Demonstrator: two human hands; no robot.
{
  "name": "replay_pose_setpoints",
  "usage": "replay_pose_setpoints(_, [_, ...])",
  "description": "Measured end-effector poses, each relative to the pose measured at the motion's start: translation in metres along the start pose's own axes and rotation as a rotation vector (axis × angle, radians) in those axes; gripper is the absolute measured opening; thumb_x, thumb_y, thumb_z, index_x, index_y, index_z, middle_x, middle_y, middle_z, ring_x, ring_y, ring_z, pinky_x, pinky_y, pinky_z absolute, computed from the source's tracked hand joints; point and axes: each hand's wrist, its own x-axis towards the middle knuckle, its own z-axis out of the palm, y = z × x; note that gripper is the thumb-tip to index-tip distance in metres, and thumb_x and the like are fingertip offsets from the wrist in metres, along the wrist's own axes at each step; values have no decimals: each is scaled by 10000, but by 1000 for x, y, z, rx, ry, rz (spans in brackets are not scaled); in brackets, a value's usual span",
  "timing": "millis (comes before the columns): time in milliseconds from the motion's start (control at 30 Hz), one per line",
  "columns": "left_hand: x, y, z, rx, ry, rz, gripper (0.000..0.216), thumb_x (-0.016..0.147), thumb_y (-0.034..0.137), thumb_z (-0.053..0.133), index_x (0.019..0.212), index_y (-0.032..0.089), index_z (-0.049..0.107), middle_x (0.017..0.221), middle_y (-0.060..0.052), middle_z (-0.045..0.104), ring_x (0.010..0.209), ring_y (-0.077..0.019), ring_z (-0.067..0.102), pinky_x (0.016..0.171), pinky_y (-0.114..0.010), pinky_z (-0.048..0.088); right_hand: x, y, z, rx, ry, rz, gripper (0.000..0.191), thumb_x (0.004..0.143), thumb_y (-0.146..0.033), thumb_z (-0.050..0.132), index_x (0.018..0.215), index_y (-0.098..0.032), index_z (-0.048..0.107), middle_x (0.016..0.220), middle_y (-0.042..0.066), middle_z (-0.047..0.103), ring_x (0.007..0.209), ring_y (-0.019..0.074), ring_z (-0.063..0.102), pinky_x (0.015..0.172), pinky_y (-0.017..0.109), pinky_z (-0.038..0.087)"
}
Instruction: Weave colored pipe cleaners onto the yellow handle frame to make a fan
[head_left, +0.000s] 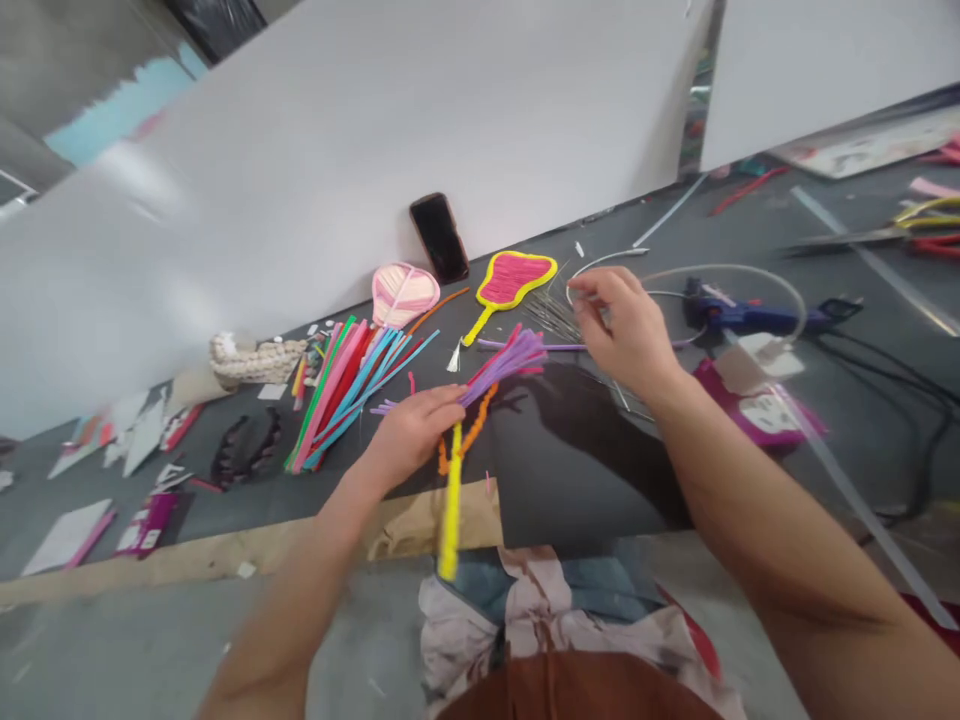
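My left hand (420,430) is closed over a bundle of purple and pink pipe cleaners (514,360) on the dark table. Below that hand a yellow fuzzy strip (451,500) reaches past the table's front edge, blurred at its lower end. Beside it runs a bent orange pipe cleaner (478,425). To the right, my right hand (626,325) is raised with fingertips pinched near thin wires (553,318) and a looped white cable; what they hold, if anything, is unclear. A pink fan shape with yellow edging (516,278) lies just behind the bundle.
Colourful pipe cleaners (349,400) are piled at left, near a black claw hair clip (244,445). A phone (440,238) leans against the white board. At right are a blue glue gun (757,312), a white plug adapter (757,362), cords and scissors (862,240).
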Motion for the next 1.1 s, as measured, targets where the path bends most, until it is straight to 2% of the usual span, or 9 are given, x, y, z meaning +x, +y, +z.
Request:
replay_pose_setpoints(100, [-3, -16, -16, -214, 72, -190, 198, 934, 262, 494, 1042, 226, 656, 1214, -75, 681, 1124, -210, 641, 974, -367, 513, -1, -2, 3, 31, 0, -6, 243, 882, -181, 470, 1075, -223, 612, 1063, 93, 648, 866, 204, 624, 787, 381, 525])
replay_pose_setpoints(233, [1, -38, -28, -457, 390, -391, 174, 855, 379, 630, 829, 207, 636, 910, -35, 680, 924, -196, 660, 879, -350, 517, -3, -4, 6, 28, -29, -28, 251, 868, -169, 485, 1069, -228, 622, 1076, 99, 659, 921, 226, 632, 806, 394, 525])
replay_pose_setpoints(367, [6, -52, -32, -586, 535, -465, 264, 779, 447, 724, 800, 206, 618, 790, 12, 598, 714, -127, 579, 735, -283, 493, -7, -2, 11, 14, -94, -39, 243, 864, -173, 489, 1046, -223, 643, 1097, 113, 660, 997, 252, 625, 840, 418, 523])
replay_pose_setpoints(500, [6, -53, -29, -691, 628, -512, 357, 689, 493, 794, 772, 199, 610, 733, 35, 564, 677, -109, 543, 692, -248, 465, -11, -5, 19, 60, -152, -18, 211, 845, -178, 515, 989, -219, 665, 1098, 113, 668, 1040, 265, 609, 897, 452, 500])
replay_pose_setpoints(600, [8, -46, -24, -709, 657, -507, 369, 683, 500, 799, 773, 200, 602, 720, 40, 549, 668, -101, 528, 657, -229, 447, -18, -15, 31, 293, -265, 179, 193, 848, -241, 556, 1010, -204, 654, 1026, 99, 685, 949, 236, 635, 837, 417, 523])
replay_pose_setpoints(733, [15, -30, -14, -767, 678, -506, 353, 711, 489, 782, 777, 206, 583, 692, 47, 515, 618, -96, 498, 601, -226, 423, -31, -32, 48, 823, -520, 553, 323, 829, -347, 644, 1108, -191, 603, 1048, 84, 690, 887, 188, 653, 756, 345, 552])
replay_pose_setpoints(833, [24, -15, -6, -897, 671, -525, 336, 708, 454, 793, 788, 210, 574, 664, 56, 486, 583, -90, 473, 589, -227, 417, -38, -41, 55, 1099, -660, 669, 391, 797, -395, 716, 1123, -206, 613, 1134, 71, 677, 941, 159, 647, 771, 289, 544])
replay_pose_setpoints(933, [33, -2, 2, -1017, 637, -531, 354, 696, 457, 800, 786, 212, 562, 674, 48, 521, 576, -92, 478, 597, -236, 436, -40, -46, 56, 1275, -691, 719, 384, 773, -431, 752, 1070, -208, 655, 1120, 47, 684, 902, 132, 649, 779, 264, 537])
replay_pose_setpoints(1100, [37, 4, 14, -1172, 602, -550, 354, 683, 435, 819, 804, 224, 561, 678, 51, 559, 561, -86, 487, 600, -233, 437, -40, -47, 58, 1387, -610, 853, 346, 693, -388, 828, 940, -185, 696, 894, 11, 715, 752, 114, 652, 727, 260, 543])
